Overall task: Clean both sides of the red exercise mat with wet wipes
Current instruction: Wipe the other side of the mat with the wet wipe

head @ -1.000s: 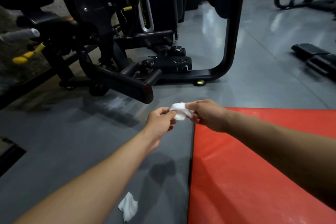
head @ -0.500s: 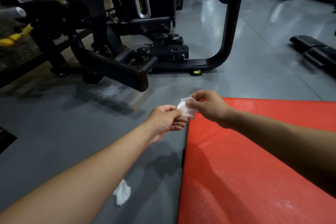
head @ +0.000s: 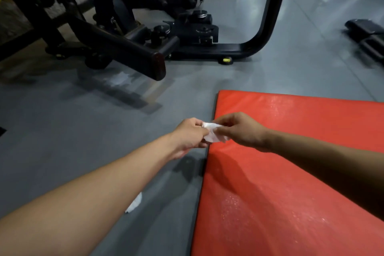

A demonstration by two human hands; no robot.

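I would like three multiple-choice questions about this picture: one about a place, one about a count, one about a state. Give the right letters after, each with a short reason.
1. Where does the loose wipe lie?
A. on the grey floor, left of the mat
B. on the mat
C. on the gym machine

2. How many white wipes are visible?
A. one
B. two
C. four

3. How is the held wipe kept?
A. flat under one palm
B. pinched between both hands
C. draped over a forearm

Answers:
1 A: the loose wipe lies on the grey floor, beside the red mat.
2 B: that one plus the held wipe.
3 B: the left hand and right hand both pinch it.
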